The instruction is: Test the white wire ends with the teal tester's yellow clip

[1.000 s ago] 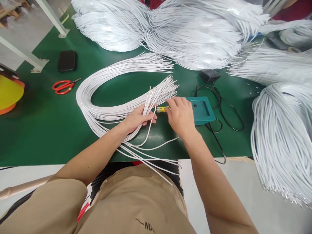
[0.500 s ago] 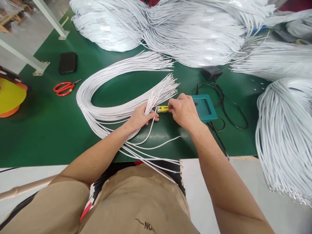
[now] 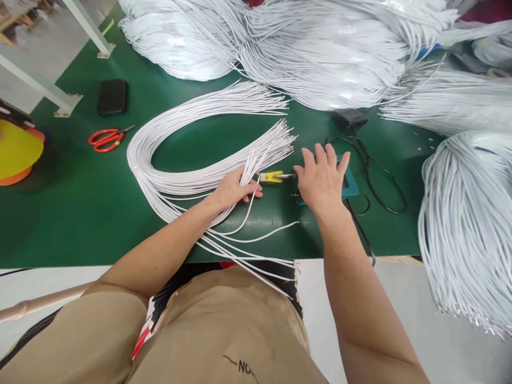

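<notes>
Right hand [image 3: 323, 184] had drawn back from the yellow tool [image 3: 272, 177], fingers splayed over the teal tray [image 3: 351, 185], grasping nothing I could see. Judged: wire work rested with my left hand [image 3: 234, 189], which gripped several white wires [image 3: 250, 166] by the looped bundle [image 3: 139, 144] on the green desk [image 3: 80, 213]. Wires slim, smooth; tool plastic-looking, with narrow metal shank [image 3: 287, 176]. Whether right touched shank, could not tell.

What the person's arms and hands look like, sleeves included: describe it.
The left hand and right hand are ungloved. The left forearm and right forearm are bare, with nothing visible on either wrist. A loose, plain tan sleeve covers the left upper arm; on the right, no sleeve shows within the picture.
</notes>
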`<state>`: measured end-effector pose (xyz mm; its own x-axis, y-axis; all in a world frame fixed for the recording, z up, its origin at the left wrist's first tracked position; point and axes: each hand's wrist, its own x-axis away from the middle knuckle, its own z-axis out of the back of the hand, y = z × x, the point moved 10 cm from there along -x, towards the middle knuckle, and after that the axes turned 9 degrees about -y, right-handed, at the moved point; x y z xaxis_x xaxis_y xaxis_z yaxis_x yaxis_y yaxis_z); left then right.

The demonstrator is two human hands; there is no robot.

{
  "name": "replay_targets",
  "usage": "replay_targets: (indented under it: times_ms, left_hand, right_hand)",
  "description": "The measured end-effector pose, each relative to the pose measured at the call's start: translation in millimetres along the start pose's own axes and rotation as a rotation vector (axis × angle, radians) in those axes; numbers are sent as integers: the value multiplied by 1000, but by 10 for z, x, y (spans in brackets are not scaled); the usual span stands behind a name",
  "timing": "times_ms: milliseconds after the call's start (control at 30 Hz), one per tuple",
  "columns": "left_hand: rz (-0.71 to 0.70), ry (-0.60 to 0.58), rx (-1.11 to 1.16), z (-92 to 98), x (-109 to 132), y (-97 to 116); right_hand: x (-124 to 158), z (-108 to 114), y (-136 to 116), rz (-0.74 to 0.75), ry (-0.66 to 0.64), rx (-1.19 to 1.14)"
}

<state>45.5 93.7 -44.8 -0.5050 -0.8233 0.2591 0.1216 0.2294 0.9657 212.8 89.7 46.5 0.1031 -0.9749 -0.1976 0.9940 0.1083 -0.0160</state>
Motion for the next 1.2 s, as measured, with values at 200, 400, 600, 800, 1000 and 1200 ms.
replay_targets:
  times_ms: [200,400,600,800,1000,1200]
  left_hand:
    - [11,4,71,82,38,-40]
    - [-37,-4,203,149,114,-27]
    - [15,-13,309,102,152,-42]
    - [50,-12,354,33,178,17]
    - [51,-30,403,18,201,27]
    - [-4,-45,335,23,207,45]
  right_hand:
    - [-19,-85,45,-26,-4,-3]
    - [295,219,-787,307,-65,-273]
    - [877,92,-1709,680,-277,-172]
    - [957,8,-1736,628,-291,-52]
    - [1158,-78,-1739,499,-423,-143]
    - [707,-6,-1150,188,-450,-594]
